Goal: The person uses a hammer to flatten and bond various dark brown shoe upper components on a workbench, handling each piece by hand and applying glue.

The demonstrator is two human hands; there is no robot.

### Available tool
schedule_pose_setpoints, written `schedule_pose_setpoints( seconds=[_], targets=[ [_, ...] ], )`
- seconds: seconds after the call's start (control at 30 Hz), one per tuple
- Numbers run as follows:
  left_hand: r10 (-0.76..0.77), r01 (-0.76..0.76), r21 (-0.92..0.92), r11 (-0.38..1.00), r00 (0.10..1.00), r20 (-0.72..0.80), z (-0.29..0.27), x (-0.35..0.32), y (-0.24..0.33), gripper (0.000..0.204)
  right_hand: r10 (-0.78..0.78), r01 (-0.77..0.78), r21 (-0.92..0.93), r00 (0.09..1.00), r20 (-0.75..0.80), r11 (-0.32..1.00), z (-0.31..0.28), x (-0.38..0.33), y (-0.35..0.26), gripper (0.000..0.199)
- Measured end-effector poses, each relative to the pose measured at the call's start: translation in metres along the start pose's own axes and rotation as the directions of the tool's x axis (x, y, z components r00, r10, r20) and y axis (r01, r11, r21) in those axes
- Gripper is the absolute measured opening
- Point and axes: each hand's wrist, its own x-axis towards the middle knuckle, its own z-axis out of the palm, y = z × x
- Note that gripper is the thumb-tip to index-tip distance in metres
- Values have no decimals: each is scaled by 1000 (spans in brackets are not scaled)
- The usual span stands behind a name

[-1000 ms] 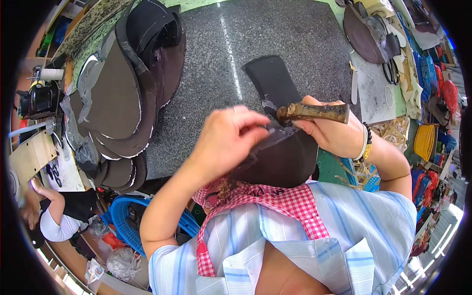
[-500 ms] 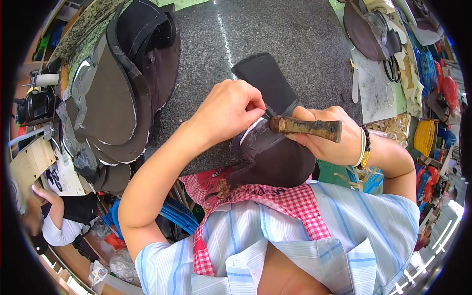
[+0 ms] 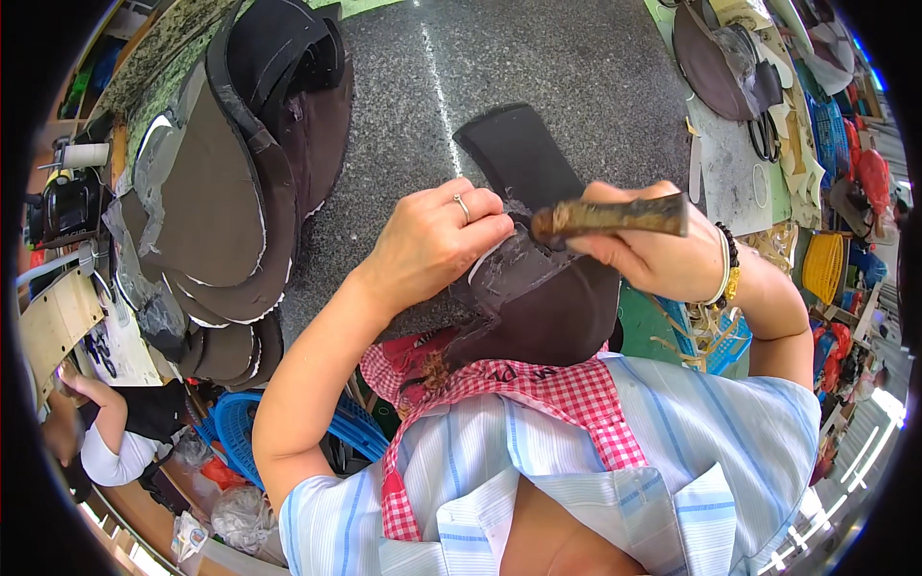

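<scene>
The left hand (image 3: 432,240) presses flat on a dark leather piece (image 3: 538,278), its grip closed on nothing, fingers at the pale cut edge. The right hand (image 3: 653,254) has its grip wrapped tight around a brown tool handle (image 3: 610,216) just above the piece. The piece hangs over the near edge of the grey tabletop (image 3: 557,67). A stack of dark cut pieces (image 3: 221,202) sits left, with open room between.

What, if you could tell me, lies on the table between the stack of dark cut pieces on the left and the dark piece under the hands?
In the head view, only bare speckled granite table lies between the stack and the dark piece.
</scene>
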Motion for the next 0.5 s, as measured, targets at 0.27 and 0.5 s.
schedule_pose_setpoints(
  seconds=[0.27, 0.5],
  targets=[
    [46, -46, 44, 998, 999, 6, 1, -2, -1, 20, -82, 84, -80, 996, 26, 993, 6, 10, 9, 16],
    [-290, 290, -10, 957, 951, -107, -4, -11, 24, 20, 35, -34, -25, 998, 45, 999, 11, 6, 0, 21]
  ],
)
